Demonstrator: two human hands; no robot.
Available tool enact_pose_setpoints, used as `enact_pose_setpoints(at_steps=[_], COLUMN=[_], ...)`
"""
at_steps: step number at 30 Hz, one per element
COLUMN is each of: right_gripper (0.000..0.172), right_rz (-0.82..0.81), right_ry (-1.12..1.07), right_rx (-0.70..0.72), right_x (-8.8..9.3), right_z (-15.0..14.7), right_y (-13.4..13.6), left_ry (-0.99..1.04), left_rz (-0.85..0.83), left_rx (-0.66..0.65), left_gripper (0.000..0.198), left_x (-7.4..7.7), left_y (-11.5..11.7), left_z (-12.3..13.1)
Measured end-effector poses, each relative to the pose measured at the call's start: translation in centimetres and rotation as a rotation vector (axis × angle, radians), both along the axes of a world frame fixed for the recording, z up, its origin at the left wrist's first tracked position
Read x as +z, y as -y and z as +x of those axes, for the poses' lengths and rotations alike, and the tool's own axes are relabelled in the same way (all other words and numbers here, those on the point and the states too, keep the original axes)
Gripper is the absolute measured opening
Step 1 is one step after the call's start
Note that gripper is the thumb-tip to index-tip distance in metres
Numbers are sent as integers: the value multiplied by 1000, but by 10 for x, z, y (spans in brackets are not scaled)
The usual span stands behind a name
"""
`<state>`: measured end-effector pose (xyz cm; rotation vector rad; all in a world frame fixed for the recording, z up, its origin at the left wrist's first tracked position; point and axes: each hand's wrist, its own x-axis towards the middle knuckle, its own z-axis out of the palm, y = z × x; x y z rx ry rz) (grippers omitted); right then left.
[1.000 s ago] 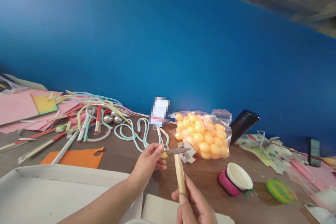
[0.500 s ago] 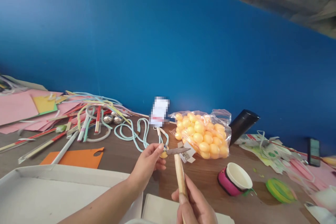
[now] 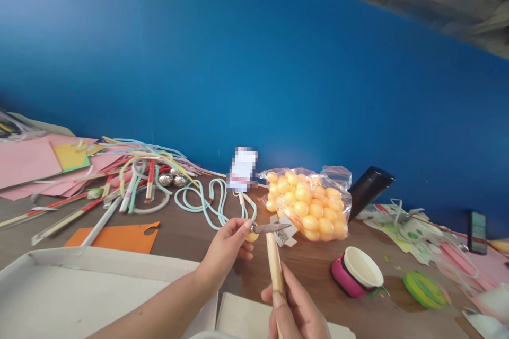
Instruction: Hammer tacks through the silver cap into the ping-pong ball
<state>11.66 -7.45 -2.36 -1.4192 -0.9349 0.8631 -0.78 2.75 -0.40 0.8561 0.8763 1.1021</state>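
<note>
My right hand (image 3: 296, 304) is closed around the wooden handle of a small hammer (image 3: 273, 262), near the lower edge of the view. Its dark metal head lies crosswise at the handle's top, with the pointed end to the right. My left hand (image 3: 230, 246) pinches a small round yellow and silver piece (image 3: 252, 235) between thumb and fingers. The blunt left end of the hammer head meets or nearly meets that piece; I cannot tell which. Most of the piece is hidden by the fingers. A small whitish card (image 3: 287, 233) lies behind the hammer head.
Behind my hands sits a clear bag of orange balls (image 3: 310, 206), beside a black cylinder (image 3: 369, 190). A pink-banded cup (image 3: 356, 273) and green tape roll (image 3: 425, 290) stand right. Left are a white tray (image 3: 111, 262), orange card (image 3: 131, 238), blue cord (image 3: 191, 204) and several sticks.
Both hands keep their grips and nearly the same places. The whole view has shifted very slightly, and less of the silver on the piece in my left hand shows.
</note>
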Motion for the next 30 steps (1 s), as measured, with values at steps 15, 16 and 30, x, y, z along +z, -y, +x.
enact_pose_setpoints(at_steps=[15, 16, 30], right_gripper=[61, 62, 59], right_rz=[-24, -28, -77], right_ry=[-105, -105, -26], right_rx=[13, 11, 86], right_x=[9, 9, 10], right_z=[1, 1, 2], right_y=[-3, -3, -5], left_ry=[-49, -52, -204], left_rz=[-4, -8, 59], left_rx=[-51, -53, -123], left_gripper=[37, 37, 35], left_x=[0, 0, -5], left_y=[1, 1, 7], left_z=[1, 1, 6])
